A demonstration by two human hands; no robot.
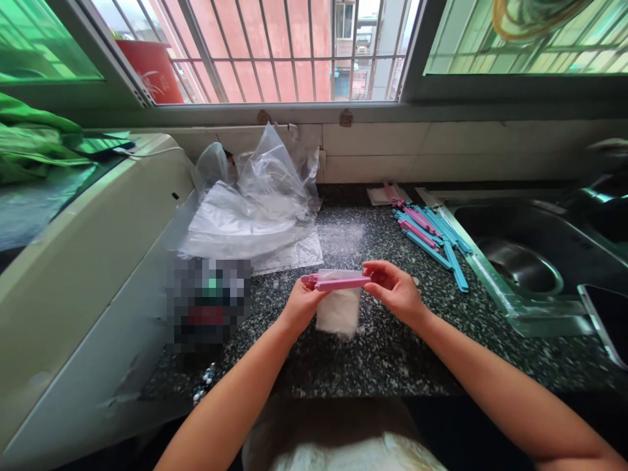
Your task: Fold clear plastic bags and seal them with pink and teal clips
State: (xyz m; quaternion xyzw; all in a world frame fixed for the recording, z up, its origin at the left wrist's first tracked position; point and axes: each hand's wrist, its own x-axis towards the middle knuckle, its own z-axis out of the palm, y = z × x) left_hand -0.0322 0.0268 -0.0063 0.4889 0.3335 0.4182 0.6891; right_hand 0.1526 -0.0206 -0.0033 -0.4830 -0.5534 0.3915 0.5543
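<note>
A pink clip (342, 284) lies between the two sets of fingers, above the desk (392, 356). Its long axis runs crosswise, from left fingers to right, almost level, with the right end a touch higher. The rounded end is at the left fingers (314, 298), which grasp it; the slim tip points to the right fingers (377, 267). Those curl about the tip, forefinger above and thumb below; whether they clench it I cannot tell. A small clear bag (338, 317) with pale contents crosses the clip, its top edge beyond the fingers, its filled part nearer the person. Beyond the left fingers lie plastic bags (265, 206); beyond the right fingers, a heap of pink and blue clips (418, 235), beside the sink (495, 288).
</note>
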